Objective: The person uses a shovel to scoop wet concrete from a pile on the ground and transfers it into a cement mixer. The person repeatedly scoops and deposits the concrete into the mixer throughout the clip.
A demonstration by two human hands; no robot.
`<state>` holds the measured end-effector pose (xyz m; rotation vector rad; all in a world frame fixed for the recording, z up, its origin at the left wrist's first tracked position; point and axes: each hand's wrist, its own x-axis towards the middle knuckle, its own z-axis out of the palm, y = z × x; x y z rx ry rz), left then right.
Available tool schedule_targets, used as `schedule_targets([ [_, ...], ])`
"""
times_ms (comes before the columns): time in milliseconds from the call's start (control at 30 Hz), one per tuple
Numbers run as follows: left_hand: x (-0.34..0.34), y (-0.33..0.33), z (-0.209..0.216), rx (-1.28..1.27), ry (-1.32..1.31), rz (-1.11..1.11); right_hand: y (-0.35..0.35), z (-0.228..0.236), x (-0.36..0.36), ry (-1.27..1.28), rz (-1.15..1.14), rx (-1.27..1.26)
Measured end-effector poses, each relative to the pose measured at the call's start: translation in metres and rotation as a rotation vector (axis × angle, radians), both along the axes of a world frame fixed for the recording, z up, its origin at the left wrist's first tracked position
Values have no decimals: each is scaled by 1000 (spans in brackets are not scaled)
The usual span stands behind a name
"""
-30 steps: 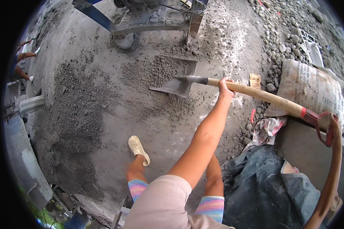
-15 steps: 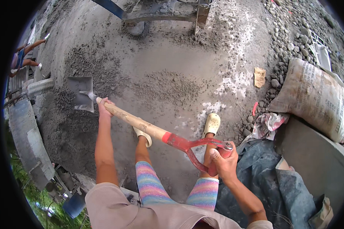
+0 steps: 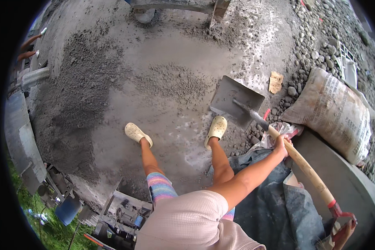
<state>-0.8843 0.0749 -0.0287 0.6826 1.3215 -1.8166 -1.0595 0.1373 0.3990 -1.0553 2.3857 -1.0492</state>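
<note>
A square-bladed shovel (image 3: pixel 306 166) slants across my right side, its wooden shaft ending in a red handle. My left hand (image 3: pixel 281 145) wraps round the shaft near the blade, the arm reaching across my body. At the lower right, my right hand (image 3: pixel 343 236) is closed on the red grip, partly hidden by it. The grey metal blade (image 3: pixel 231 98) is bare and hangs ahead of my right foot, left of a torn piece of cardboard (image 3: pixel 276 82). Whether it touches the floor I cannot tell. A dark heap of gravelly sand (image 3: pixel 71 116) spreads over the left.
A full, stained sack (image 3: pixel 331 112) lies on the right beside a grey slab (image 3: pixel 321 152) and a crumpled dark tarp (image 3: pixel 262 208). Loose stones (image 3: pixel 316 46) cover the far right. A metal frame (image 3: pixel 175 5) stands ahead. Another person's legs (image 3: pixel 29 48) show at the far left.
The shovel has swung from the sand on the left over to my right, both hands still on it. My body has turned, and my left foot has shifted left.
</note>
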Motion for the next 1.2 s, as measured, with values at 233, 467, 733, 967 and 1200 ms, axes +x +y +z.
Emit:
schedule_targets([
  [233,14,-49,-31,68,16,147,-104,-11,-46,75,183,476],
  [467,194,-27,-125,-1,-315,228,-98,-166,84,-246,305,535],
  [733,678,92,-97,51,-961,72,16,-261,409,-920,339,394],
  [967,711,164,-6,155,-1013,-36,82,-201,453,-977,292,429],
  [1200,528,211,-63,183,-666,31,105,-140,398,-655,328,384],
])
